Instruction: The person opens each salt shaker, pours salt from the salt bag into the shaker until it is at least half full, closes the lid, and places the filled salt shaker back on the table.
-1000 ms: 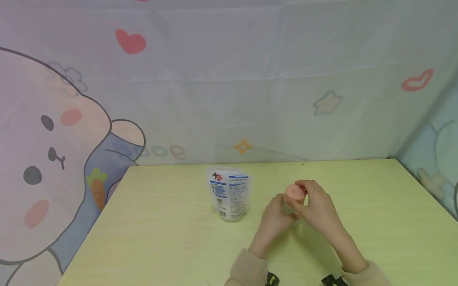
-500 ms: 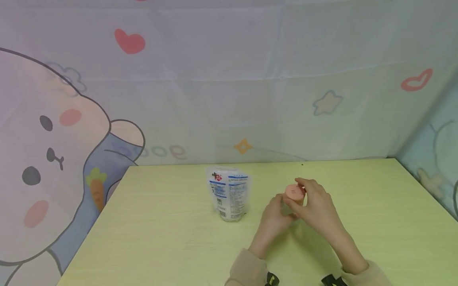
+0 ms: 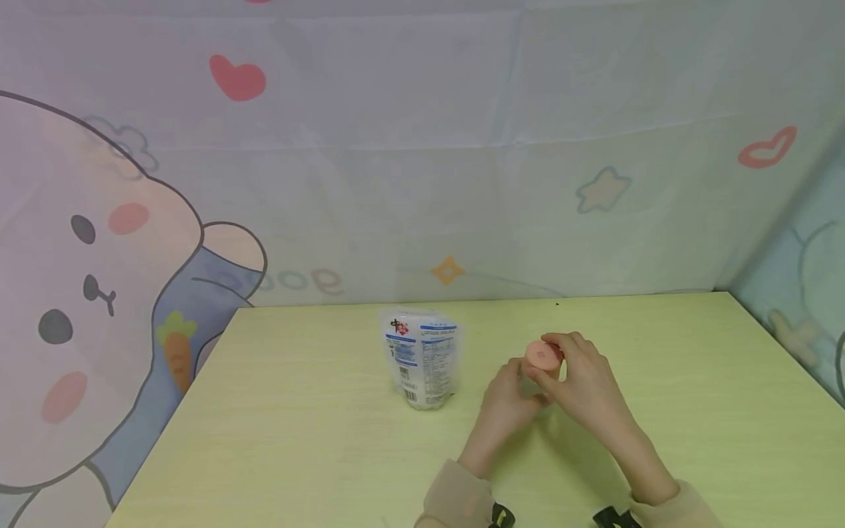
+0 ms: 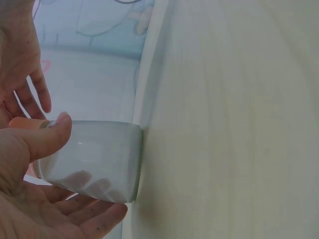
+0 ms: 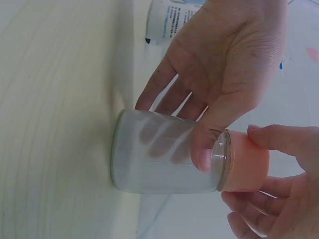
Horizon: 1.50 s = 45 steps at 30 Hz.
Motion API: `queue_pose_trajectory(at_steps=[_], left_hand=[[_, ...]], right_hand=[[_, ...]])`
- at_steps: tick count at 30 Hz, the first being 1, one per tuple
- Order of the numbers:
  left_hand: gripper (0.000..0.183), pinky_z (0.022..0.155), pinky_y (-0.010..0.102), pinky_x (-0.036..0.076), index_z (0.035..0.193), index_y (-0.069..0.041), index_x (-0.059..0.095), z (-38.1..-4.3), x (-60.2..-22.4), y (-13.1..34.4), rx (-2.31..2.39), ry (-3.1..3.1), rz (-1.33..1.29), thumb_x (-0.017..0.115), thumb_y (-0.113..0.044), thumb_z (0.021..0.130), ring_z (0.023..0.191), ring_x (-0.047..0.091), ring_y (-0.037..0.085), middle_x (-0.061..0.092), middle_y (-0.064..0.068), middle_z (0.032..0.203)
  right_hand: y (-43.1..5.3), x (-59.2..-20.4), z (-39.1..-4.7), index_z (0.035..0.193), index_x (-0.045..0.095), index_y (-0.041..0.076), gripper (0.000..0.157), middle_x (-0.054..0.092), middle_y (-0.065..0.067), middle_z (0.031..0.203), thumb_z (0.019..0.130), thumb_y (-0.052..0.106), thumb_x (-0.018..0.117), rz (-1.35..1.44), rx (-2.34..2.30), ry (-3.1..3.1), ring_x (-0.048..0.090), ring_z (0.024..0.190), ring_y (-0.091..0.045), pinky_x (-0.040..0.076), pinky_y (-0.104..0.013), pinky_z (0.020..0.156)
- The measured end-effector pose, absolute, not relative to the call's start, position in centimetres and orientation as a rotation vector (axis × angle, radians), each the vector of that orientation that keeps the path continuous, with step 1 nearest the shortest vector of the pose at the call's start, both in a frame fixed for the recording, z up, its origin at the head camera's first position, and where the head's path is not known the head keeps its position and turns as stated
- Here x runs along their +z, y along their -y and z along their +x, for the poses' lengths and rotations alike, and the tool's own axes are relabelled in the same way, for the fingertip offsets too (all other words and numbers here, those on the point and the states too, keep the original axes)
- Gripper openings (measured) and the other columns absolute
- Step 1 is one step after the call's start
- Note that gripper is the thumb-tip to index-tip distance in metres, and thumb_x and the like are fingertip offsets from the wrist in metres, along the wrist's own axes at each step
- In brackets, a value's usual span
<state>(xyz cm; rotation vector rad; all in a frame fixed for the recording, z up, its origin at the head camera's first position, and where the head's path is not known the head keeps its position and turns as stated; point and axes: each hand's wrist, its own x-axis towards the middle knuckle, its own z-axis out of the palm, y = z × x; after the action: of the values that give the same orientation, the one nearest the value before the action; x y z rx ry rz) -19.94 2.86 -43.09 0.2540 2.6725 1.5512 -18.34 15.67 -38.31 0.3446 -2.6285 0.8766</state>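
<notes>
A see-through jar (image 5: 164, 177) stands upright on the table, capped with a peach-pink lid (image 3: 543, 355). My left hand (image 3: 507, 403) grips the jar's body from the left; in the right wrist view its thumb lies near the neck, and its other fingers show through the clear wall. The right hand (image 3: 590, 381) holds the lid by its sides, thumb and fingers spread around the rim. In the left wrist view, the jar's base is right at the tabletop. Both wrists wear black bands below beige sleeves.
A white and clear printed pouch (image 3: 425, 359) stands upright to the left of the hands. The pale yellow-green table (image 3: 277, 433) ends at a cartoon-printed cloth backdrop (image 3: 422, 183), with another cloth (image 3: 818, 293) along the right side.
The right hand's fingers have shifted slightly around the lid's rim, with the index finger lifting and coming back down. The left hand, jar and pouch have stayed in place.
</notes>
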Motion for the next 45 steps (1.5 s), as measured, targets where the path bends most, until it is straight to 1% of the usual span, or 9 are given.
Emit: queue_pose_trajectory(at_steps=[8,11,15,18,22,24,30,38,45], left_hand=[[0.053,0.098,0.049,0.048,0.124,-0.003,0.056,-19.9,-43.1,-2.8,1.551,-2.667,0.272,0.077,-0.019,0.078,0.12,0.057,0.034,0.061,0.014,0.127],[0.053,0.098,0.049,0.048,0.124,-0.003,0.056,-19.89,-43.12,-2.83,1.544,-2.67,0.266,0.077,-0.018,0.078,0.12,0.057,0.034,0.061,0.014,0.127],[0.052,0.098,0.048,0.048,0.123,-0.005,0.057,-19.85,-43.08,-2.91,1.541,-2.671,0.248,0.078,-0.018,0.078,0.12,0.057,0.033,0.061,0.013,0.127],[0.053,0.099,0.048,0.048,0.124,-0.005,0.056,-19.8,-43.05,-2.98,1.548,-2.664,0.244,0.078,-0.018,0.078,0.121,0.057,0.033,0.061,0.013,0.127],[0.054,0.1,0.05,0.047,0.125,-0.004,0.056,-19.79,-43.07,-3.02,1.555,-2.655,0.247,0.078,-0.019,0.078,0.122,0.055,0.034,0.06,0.014,0.128],[0.054,0.1,0.05,0.047,0.125,-0.005,0.056,-19.82,-43.09,-3.03,1.555,-2.654,0.248,0.078,-0.019,0.078,0.123,0.055,0.034,0.06,0.014,0.129],[0.054,0.1,0.05,0.047,0.125,-0.004,0.056,-19.86,-43.15,-2.97,1.545,-2.667,0.258,0.078,-0.019,0.078,0.122,0.055,0.035,0.06,0.015,0.129],[0.055,0.099,0.049,0.048,0.125,-0.003,0.055,-19.99,-43.1,-2.89,1.542,-2.669,0.252,0.077,-0.018,0.078,0.121,0.056,0.035,0.06,0.015,0.129],[0.054,0.099,0.049,0.047,0.125,-0.004,0.055,-19.97,-43.09,-2.93,1.523,-2.678,0.249,0.077,-0.019,0.078,0.121,0.056,0.034,0.06,0.014,0.128]], right_hand=[[-15.67,-38.29,-18.24,0.123,0.057,-0.003,0.052,0.063,-0.017,0.113,0.082,0.025,0.074,0.383,0.844,2.632,0.057,0.104,-0.034,0.043,-0.055,0.084],[-15.7,-38.29,-18.21,0.125,0.056,-0.003,0.056,0.062,-0.018,0.114,0.082,0.026,0.074,0.375,0.85,2.638,0.057,0.105,-0.035,0.042,-0.055,0.084],[-15.71,-38.31,-18.25,0.128,0.054,-0.004,0.061,0.061,-0.019,0.115,0.081,0.029,0.076,0.346,0.869,2.64,0.057,0.102,-0.035,0.041,-0.056,0.087],[-15.74,-38.36,-18.24,0.127,0.054,-0.004,0.062,0.061,-0.018,0.114,0.081,0.03,0.077,0.331,0.879,2.639,0.056,0.097,-0.034,0.041,-0.053,0.086],[-15.84,-38.46,-18.23,0.124,0.056,-0.004,0.058,0.06,-0.016,0.11,0.081,0.029,0.076,0.342,0.866,2.639,0.054,0.094,-0.031,0.042,-0.045,0.081],[-15.89,-38.53,-18.27,0.123,0.057,-0.003,0.056,0.061,-0.015,0.109,0.082,0.029,0.076,0.357,0.855,2.637,0.055,0.093,-0.03,0.043,-0.044,0.08],[-15.93,-38.68,-18.46,0.123,0.058,-0.002,0.053,0.062,-0.015,0.107,0.083,0.027,0.075,0.395,0.823,2.62,0.057,0.095,-0.03,0.045,-0.049,0.081],[-15.76,-38.6,-18.57,0.125,0.057,-0.003,0.052,0.062,-0.018,0.112,0.083,0.023,0.073,0.432,0.815,2.618,0.057,0.102,-0.035,0.044,-0.054,0.084],[-15.78,-38.44,-18.46,0.127,0.056,-0.003,0.055,0.062,-0.018,0.114,0.084,0.026,0.073,0.416,0.833,2.625,0.058,0.102,-0.034,0.043,-0.055,0.084]])
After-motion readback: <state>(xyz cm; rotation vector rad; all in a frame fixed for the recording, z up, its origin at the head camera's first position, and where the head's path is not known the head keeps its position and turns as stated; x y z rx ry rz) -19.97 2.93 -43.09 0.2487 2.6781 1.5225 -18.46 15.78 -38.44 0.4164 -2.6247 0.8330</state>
